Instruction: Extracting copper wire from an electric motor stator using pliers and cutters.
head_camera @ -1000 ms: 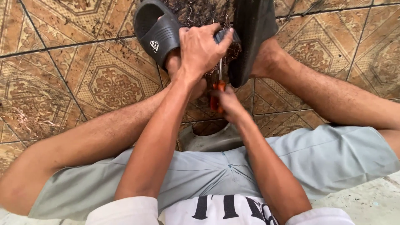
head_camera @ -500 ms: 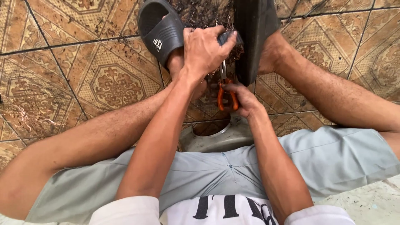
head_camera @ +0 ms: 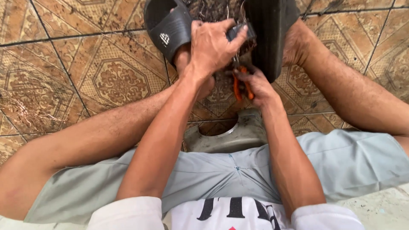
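Note:
My left hand (head_camera: pixel 211 46) is closed on a small dark block-shaped part (head_camera: pixel 239 31) held between my two feet. Thin wires stick up from the dark tangled heap (head_camera: pixel 213 8) behind it. Just below, my right hand (head_camera: pixel 254 85) grips orange-handled pliers (head_camera: pixel 240 83), their jaws pointing up toward the dark part. The jaw tips are hidden by my left hand. Both feet wear black slide sandals, the left sandal (head_camera: pixel 168 27) and the right sandal (head_camera: pixel 269 34) flanking the work.
I sit on a low grey plastic stool (head_camera: pixel 223 138) on a brown patterned tile floor (head_camera: pixel 85 72). My bare legs spread left and right of the hands. Dry fibres lie on the tiles at left (head_camera: pixel 23 110). A pale concrete edge (head_camera: pixel 379 208) shows at bottom right.
My right hand with the pliers has shifted slightly right and up toward the dark part. The left hand keeps its hold; the view has tilted a little.

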